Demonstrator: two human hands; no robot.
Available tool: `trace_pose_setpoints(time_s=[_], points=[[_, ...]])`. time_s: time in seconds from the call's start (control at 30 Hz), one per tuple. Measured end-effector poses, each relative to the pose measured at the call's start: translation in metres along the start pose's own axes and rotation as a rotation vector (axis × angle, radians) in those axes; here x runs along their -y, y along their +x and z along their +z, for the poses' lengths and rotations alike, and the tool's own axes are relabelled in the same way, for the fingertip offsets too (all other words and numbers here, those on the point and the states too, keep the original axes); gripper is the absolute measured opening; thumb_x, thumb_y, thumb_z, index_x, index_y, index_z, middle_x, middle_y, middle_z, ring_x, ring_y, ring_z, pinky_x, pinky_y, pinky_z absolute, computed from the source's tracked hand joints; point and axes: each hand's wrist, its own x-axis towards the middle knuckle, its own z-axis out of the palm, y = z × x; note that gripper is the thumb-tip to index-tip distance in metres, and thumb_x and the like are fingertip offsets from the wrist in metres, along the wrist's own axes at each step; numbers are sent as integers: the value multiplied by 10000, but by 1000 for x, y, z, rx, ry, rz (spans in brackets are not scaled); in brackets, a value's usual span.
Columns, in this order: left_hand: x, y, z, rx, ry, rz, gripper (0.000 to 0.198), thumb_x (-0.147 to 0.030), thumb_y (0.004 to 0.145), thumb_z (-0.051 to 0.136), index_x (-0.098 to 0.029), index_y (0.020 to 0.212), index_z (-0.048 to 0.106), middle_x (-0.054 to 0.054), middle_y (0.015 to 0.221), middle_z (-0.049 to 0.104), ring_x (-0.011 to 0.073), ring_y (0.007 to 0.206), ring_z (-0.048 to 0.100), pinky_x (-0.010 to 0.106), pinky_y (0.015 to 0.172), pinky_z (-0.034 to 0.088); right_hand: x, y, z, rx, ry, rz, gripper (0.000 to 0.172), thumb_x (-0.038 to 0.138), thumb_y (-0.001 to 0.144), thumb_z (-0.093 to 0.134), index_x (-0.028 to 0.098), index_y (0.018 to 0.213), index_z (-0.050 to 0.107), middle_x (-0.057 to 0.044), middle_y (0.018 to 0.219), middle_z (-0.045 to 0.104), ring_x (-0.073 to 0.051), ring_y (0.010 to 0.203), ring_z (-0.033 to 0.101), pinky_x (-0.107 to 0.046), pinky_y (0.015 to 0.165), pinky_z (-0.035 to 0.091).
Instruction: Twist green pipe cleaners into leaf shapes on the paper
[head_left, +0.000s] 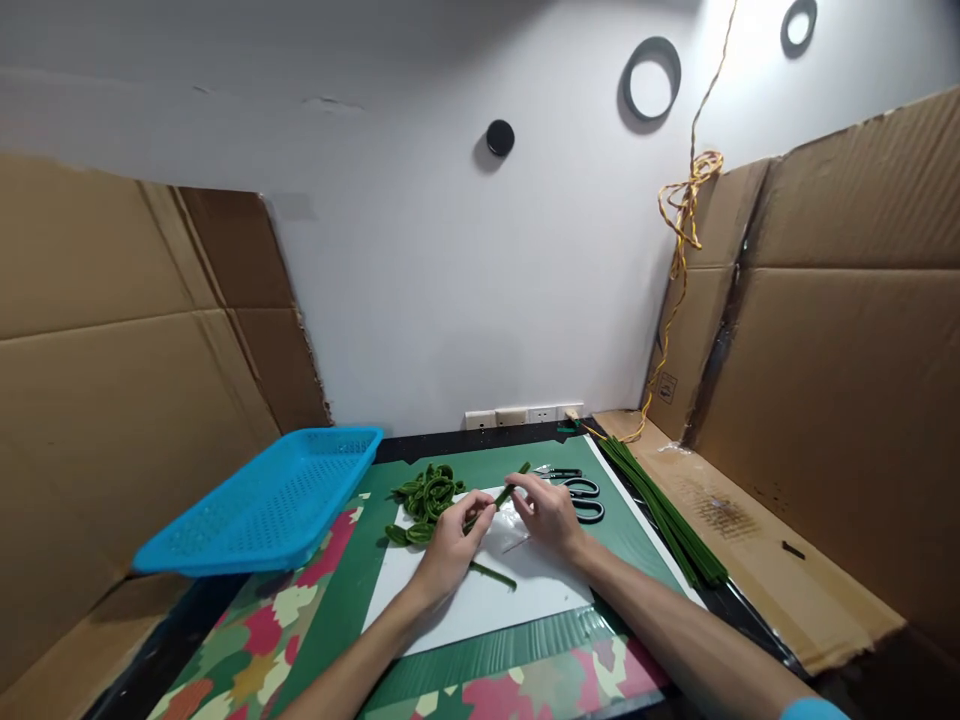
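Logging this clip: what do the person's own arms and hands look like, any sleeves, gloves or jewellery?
The left hand and right hand are bare: no gloves, and no ring, watch or bracelet shows. The left forearm is uncovered to the picture's edge. The right forearm is uncovered too, until the edge of a light blue sleeve appears at the bottom corner.

A dark table (450, 443) carries a green mat (630, 545) over a leaf-patterned sheet (255, 630). On the mat lie a white sheet (480, 605), curled green pieces (427, 495), black scissors (583, 495) and long green stems (667, 515). A blue basket (262, 505) sits tilted at the left, apparently propped on the edge. Cardboard (757, 545) lies flat at the right.
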Motion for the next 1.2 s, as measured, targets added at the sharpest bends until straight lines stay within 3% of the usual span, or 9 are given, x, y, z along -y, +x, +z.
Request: trace_pose_setpoints(time_s=[0.17,0.37,0.57,0.73,0.87,1.03,1.2], points=[[10,6,6,-35,-160,-75,486,-647,899,734,-168,864,657,-49,619,492,74,498,348,227,483,249,-12,5,-19,-77,45,18,340,411,1078,647,203,1345,669,-111,1369,667,-216,1145,689,-427,990,619],[13,9,9,-77,-346,-181,514,-658,806,820,-192,862,608,-103,551,390,39,423,260,201,432,144,-9,1,-31,-76,86,3,331,413,1082,639,208,1341,672,-111,1367,668,-210,1133,689,-418,982,622],[13,6,10,-82,-484,-248,499,-589,751,890,-185,867,620,-71,621,517,13,401,284,196,409,178,5,-4,-36,-8,121,-96,320,411,1082,640,204,1323,678,-107,1338,680,-202,1106,695,-403,957,629],[0,-2,15,-46,-543,-254,514,-566,739,915,-177,845,595,-56,688,559,2,422,323,186,401,199,24,1,-44,-71,45,-179,270,393,1085,639,187,1249,699,-86,1241,706,-177,1026,699,-366,904,626],[-7,-5,22,15,-560,-250,533,-579,748,915,-175,889,597,-53,722,569,2,445,349,172,409,236,38,7,-47,-152,-97,-224,223,329,1104,589,228,1081,787,-92,1120,738,-228,1042,656,-393,892,551],[-4,-4,31,64,-563,-216,525,-577,766,907,-170,937,623,-39,753,589,11,458,393,169,416,254,43,9,-43,-179,-266,-251,267,352,1100,600,233,923,760,-63,918,755,-243,917,592,-426,870,430],[1,-3,37,-20,-530,-156,493,-551,776,905,-168,923,632,-33,757,610,12,454,399,175,420,259,42,6,-41,-197,-360,-288,297,351,1102,598,230,851,702,-28,765,729,-226,843,566,-414,869,375]])
